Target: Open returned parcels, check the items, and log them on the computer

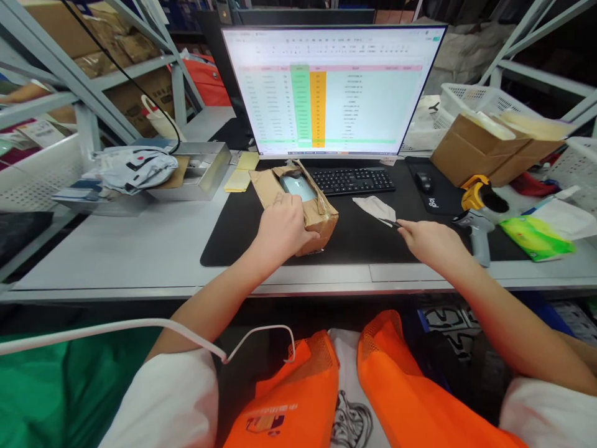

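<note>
An opened cardboard box [321, 218] stands on the black desk mat [233, 236], its flaps torn back. Inside the box shows a pale blue item [298, 186], whose kind I cannot make out. My left hand [285, 224] is closed on the box's near left side, thumb along the front. To the right, my right hand [431, 241] pinches the dark end of a slim tool [395, 223] just above the mat; a thin pale tip points left. Touching or just behind that tip lies a crumpled white piece of paper or cloth [374, 207].
Behind the box are a keyboard [352, 181] and a monitor [336, 93] with a spreadsheet. At right sit a mouse [423, 182], a tape dispenser [482, 194], a barcode scanner [476, 233], a green packet [536, 238] and cartons [480, 149]. A white cable [140, 323] crosses the lower left.
</note>
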`<state>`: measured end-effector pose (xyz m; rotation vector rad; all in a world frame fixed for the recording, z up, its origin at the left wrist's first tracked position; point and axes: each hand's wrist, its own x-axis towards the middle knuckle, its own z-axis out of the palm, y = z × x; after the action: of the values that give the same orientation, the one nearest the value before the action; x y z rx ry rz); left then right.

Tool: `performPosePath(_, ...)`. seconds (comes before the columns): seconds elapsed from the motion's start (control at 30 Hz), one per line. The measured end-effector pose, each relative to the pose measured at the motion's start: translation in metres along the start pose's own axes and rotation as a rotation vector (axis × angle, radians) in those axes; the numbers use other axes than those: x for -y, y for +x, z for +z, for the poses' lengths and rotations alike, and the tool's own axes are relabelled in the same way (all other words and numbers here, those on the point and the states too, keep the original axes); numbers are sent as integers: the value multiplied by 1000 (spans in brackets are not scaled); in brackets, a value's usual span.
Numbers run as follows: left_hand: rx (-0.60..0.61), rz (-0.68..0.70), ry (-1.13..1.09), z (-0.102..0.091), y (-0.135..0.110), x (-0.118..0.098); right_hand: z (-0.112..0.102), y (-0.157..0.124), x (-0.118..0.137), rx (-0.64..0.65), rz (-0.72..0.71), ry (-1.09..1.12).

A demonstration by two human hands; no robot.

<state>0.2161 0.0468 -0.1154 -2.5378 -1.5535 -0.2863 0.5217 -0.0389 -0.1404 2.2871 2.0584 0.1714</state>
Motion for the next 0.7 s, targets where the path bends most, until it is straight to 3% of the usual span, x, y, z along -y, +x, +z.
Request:
performPosePath(0.17,-43,41,18,4,2,15,47,16,-57,-118,90,240)
performPosePath(0.3,-84,71,27,11,0,28,87,38,-86,-121,177,369)
performPosePath(0.4,-117,97,24,17,-3,37,106,44,-102,-184,143,586)
performPosePath(0.57,-144,96,-10,21,-8,45,116,18,-102,-132,51,1012)
performPosePath(0.7,-142,98,-36,22,-10,46,106,-13,-100,-82,30,1089)
